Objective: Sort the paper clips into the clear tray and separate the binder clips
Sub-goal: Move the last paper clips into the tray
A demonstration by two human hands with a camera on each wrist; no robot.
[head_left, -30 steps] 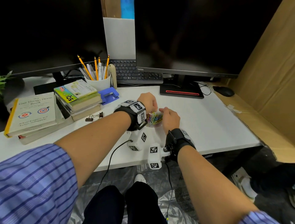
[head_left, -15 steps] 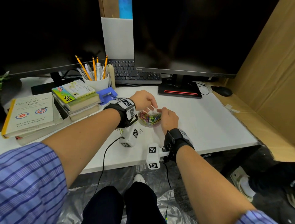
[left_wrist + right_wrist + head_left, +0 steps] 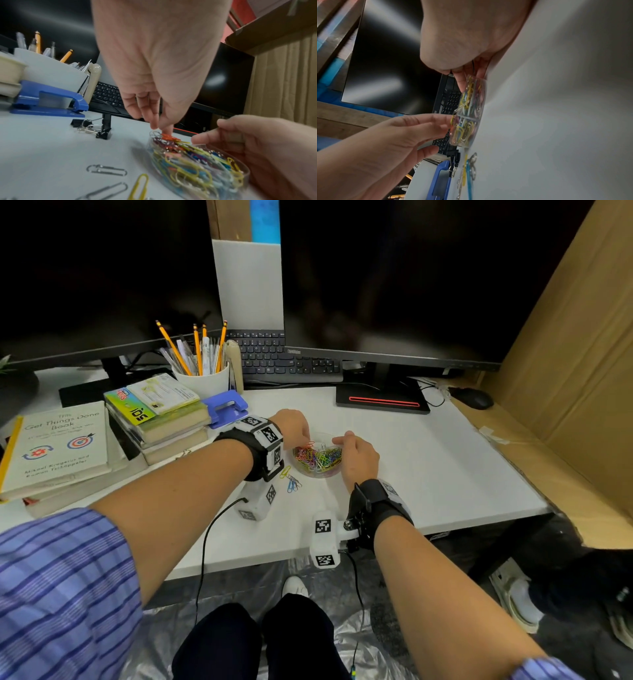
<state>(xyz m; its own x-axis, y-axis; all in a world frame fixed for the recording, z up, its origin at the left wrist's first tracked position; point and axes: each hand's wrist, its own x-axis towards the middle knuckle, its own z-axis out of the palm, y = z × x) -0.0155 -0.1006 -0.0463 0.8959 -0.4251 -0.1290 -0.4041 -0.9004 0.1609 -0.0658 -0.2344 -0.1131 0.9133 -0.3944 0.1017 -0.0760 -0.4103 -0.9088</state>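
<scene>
Pinching an orange paper clip (image 3: pixel 169 136) at the rim of the round clear plastic tray (image 3: pixel 317 472), the left hand (image 3: pixel 291 428) reached down with thumb and forefinger. The right hand (image 3: pixel 358 455) gripped the tray's right wall. Loose coloured paper clips (image 3: pixel 291 481) lay toward the white tabletop's (image 3: pixel 445 474) front edge; black binder clips (image 3: pixel 91 128) sat beside a blue hole punch (image 3: pixel 48 100).

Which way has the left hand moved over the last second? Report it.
Yes: the left hand shifted slightly left, toward the blue hole punch, now over the clear tray's left rim.
</scene>
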